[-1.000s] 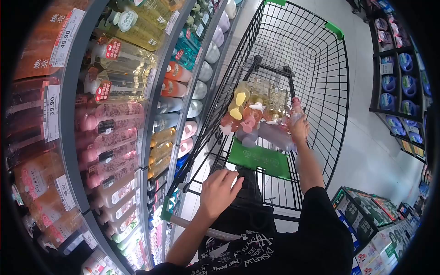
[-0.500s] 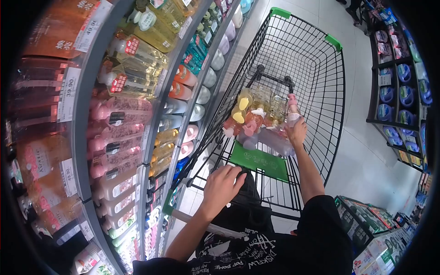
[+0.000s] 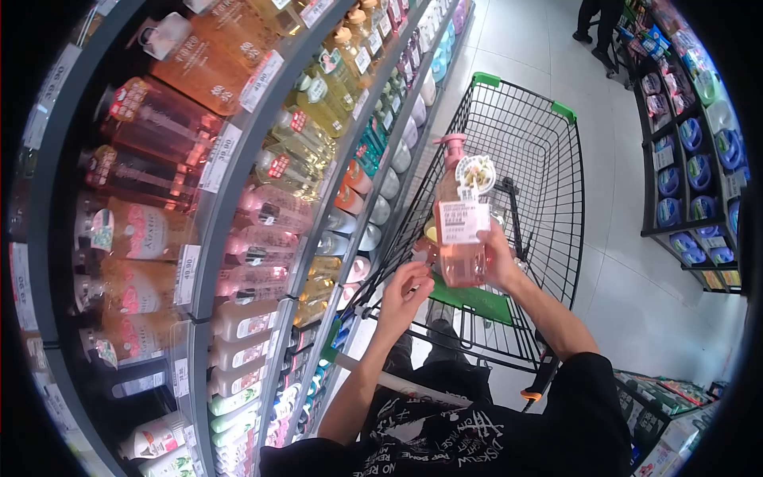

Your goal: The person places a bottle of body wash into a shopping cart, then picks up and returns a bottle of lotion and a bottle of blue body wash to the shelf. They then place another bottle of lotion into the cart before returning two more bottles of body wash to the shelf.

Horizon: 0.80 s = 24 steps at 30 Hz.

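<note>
A clear pump bottle of pink liquid is upright above the shopping cart, with its white label facing me and a round floral tag at its neck. My right hand is closed around its right side. My left hand is beside the bottle's lower left, apart from it; its fingers are loosely bent and spaced, holding nothing. Behind the bottle, other bottles in the cart are mostly hidden. The cart's green seat flap shows below the bottle.
Shelves on the left carry amber bottles, pink pump bottles and price tags. At the right stands a rack of blue-packed goods. A person in dark trousers is farther down the aisle. Boxes sit at lower right.
My right hand has lifted the pink pump bottle from the cart, bringing it closer to me. My left hand has risen from near the cart handle to beside the bottle.
</note>
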Each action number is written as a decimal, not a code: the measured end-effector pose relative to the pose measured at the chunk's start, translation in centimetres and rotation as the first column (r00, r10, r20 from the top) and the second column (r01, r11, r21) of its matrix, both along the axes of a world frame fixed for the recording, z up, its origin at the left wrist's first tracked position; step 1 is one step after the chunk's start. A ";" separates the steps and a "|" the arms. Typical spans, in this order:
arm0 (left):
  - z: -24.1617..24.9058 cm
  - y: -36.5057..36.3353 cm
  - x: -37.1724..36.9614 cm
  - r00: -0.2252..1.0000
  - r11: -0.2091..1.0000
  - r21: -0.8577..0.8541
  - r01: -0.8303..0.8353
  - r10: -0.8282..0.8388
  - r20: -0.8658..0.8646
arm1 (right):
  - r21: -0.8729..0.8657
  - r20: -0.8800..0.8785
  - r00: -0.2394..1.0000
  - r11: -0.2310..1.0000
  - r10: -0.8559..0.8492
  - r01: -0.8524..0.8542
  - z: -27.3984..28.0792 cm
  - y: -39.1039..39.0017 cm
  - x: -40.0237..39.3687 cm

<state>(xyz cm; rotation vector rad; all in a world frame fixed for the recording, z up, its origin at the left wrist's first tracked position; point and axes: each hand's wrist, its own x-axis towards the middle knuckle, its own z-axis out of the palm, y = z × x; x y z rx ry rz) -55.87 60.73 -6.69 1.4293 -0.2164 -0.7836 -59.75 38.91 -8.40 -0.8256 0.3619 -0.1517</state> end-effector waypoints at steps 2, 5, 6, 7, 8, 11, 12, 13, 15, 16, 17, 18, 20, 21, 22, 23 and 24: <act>1.5 0.1 0.5 0.972 0.976 -0.216 -0.024 -0.028 -0.233 | 0.105 -0.001 0.997 0.991 0.083 -0.083 2.4 2.6 -1.2; 1.0 0.8 0.2 0.976 0.908 -0.408 -0.091 -0.001 -0.218 | 0.042 0.094 0.972 0.974 0.216 -0.221 2.6 6.2 -2.0; 0.9 1.8 -0.5 0.960 0.927 -0.353 -0.126 0.024 -0.280 | -0.104 0.113 0.962 0.966 0.249 -0.237 2.5 7.0 -2.5; 1.9 2.6 -1.2 0.958 0.929 -0.346 -0.130 0.028 -0.284 | -0.247 0.121 0.953 0.938 0.279 -0.243 2.9 7.8 -2.9; 3.2 3.3 -1.7 0.936 0.954 -0.259 -0.154 0.057 -0.347 | -0.338 0.106 0.940 0.901 0.324 -0.273 2.7 8.4 -3.2; 3.3 5.7 -3.1 0.888 0.943 -0.215 -0.255 0.140 -0.438 | -0.709 0.057 0.882 0.641 0.468 -0.294 0.7 9.3 -4.0; 3.1 6.3 -3.4 0.897 0.942 -0.214 -0.259 0.153 -0.414 | -0.707 0.054 0.881 0.642 0.469 -0.298 0.7 9.0 -3.8; 2.9 6.9 -3.8 0.906 0.941 -0.213 -0.264 0.167 -0.389 | -0.760 0.112 0.846 0.593 0.522 -0.265 1.0 8.5 -3.4; 2.3 7.7 -4.2 0.874 0.931 -0.183 -0.316 0.210 -0.438 | -0.807 0.160 0.802 0.544 0.576 -0.230 0.3 7.3 -2.5; 2.0 8.1 -4.2 0.842 0.919 -0.155 -0.361 0.250 -0.478 | -0.761 0.129 0.858 0.604 0.497 -0.235 -1.0 6.4 -2.1; 1.5 8.6 -4.1 0.839 0.918 -0.156 -0.364 0.251 -0.482 | -0.713 0.091 0.904 0.661 0.418 -0.234 -2.4 5.4 -1.6; 0.9 9.0 -3.9 0.851 0.907 -0.220 -0.360 0.222 -0.476 | -0.753 -0.076 0.942 0.600 0.327 -0.269 -3.7 4.1 -1.0; 0.8 9.1 -3.5 0.865 0.879 -0.301 -0.370 0.208 -0.457 | -0.817 -0.291 0.938 0.462 0.188 -0.346 -8.5 0.8 0.1; 0.8 9.0 -3.5 0.864 0.877 -0.302 -0.374 0.212 -0.456 | -0.843 -0.345 0.926 0.382 0.156 -0.379 -11.9 -1.1 0.2; 0.7 8.9 -3.5 0.853 0.886 -0.235 -0.399 0.264 -0.451 | -0.826 -0.530 0.838 0.141 0.131 -0.545 -14.4 -2.7 -0.1; 0.6 8.8 -3.5 0.840 0.890 -0.169 -0.423 0.316 -0.442 | -0.728 -0.684 0.727 -0.102 0.056 -0.678 -16.7 -4.3 -0.2; 0.9 8.6 -3.5 0.830 0.896 -0.128 -0.424 0.328 -0.452 | -0.731 -0.681 0.729 -0.107 0.063 -0.674 -19.5 -5.2 -0.4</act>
